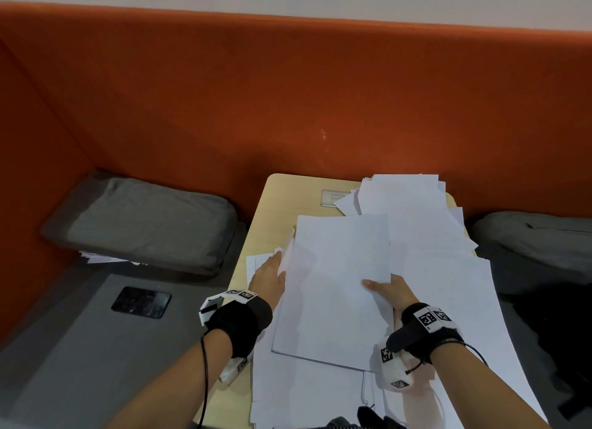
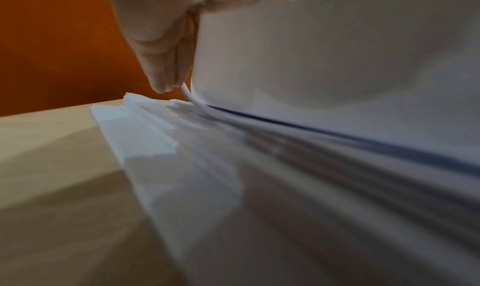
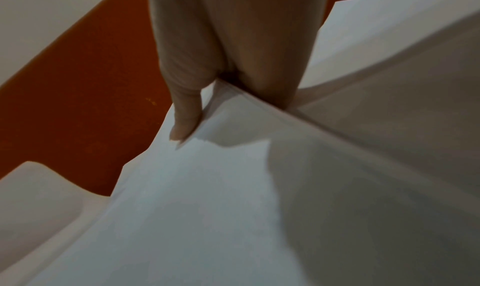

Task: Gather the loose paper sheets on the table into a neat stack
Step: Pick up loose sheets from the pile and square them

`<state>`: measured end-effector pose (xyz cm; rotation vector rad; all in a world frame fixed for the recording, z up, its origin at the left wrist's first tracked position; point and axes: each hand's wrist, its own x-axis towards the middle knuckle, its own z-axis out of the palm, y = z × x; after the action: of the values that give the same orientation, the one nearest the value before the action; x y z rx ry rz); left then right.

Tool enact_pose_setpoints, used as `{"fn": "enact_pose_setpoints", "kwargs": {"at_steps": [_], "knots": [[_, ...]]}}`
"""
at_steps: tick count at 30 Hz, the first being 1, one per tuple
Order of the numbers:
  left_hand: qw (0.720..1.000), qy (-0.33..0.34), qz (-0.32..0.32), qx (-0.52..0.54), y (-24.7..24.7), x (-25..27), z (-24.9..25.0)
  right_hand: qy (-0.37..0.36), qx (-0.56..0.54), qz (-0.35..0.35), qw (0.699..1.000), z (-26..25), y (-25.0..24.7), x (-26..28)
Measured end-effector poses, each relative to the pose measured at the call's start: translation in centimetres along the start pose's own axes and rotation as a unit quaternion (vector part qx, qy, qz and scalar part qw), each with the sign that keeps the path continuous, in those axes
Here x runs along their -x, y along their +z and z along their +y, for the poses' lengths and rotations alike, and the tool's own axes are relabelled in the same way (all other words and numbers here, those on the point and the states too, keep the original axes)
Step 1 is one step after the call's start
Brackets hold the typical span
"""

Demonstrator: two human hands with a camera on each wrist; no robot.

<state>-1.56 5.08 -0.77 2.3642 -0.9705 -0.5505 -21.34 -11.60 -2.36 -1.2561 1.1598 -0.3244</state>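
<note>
Holding a thin batch of plain white paper sheets [image 1: 333, 284] just above the mess at desk centre: right hand [image 1: 389, 292] at 4 o'clock of the batch, grip closed on its right edge, thumb on top and fingers under. Left hand [image 1: 269, 276] at 9 o'clock, fingers [image 2: 166, 68] straight and flat against the batch's left edge, which curls up against them, so that grip is open and only pressing.

More loose white sheets [image 1: 413, 204] are fanned at 1 o'clock on the pale wooden desk [image 1: 275, 198], others spread under and at 5 o'clock of the batch.

Handling judgement: light, floppy, slick sheet-on-sheet. Sags if held by one edge, creases if squeezed hard, top sheets slide off if tilted. Best hold is both long edges, palms flat as guides, then tap on the desk to square. Single flat sheets likely need sliding toward the desk rim to lift.
</note>
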Motion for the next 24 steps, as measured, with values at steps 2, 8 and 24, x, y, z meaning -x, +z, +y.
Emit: {"fn": "enact_pose_setpoints", "kwargs": {"at_steps": [2,8,24], "knots": [[1.0,0.001,0.002,0.007,0.2,0.1,-0.2,-0.003,-0.002,-0.001,1.0,-0.1,0.0,0.2],[0.997,-0.032,-0.019,0.07,0.1,0.1,0.1,0.003,-0.002,0.001,1.0,-0.2,0.1,0.3],[0.875,0.089,0.009,0.476,-10.3,-2.0,7.1,-0.127,-0.096,-0.063,0.985,-7.4,2.8,1.8]]}}
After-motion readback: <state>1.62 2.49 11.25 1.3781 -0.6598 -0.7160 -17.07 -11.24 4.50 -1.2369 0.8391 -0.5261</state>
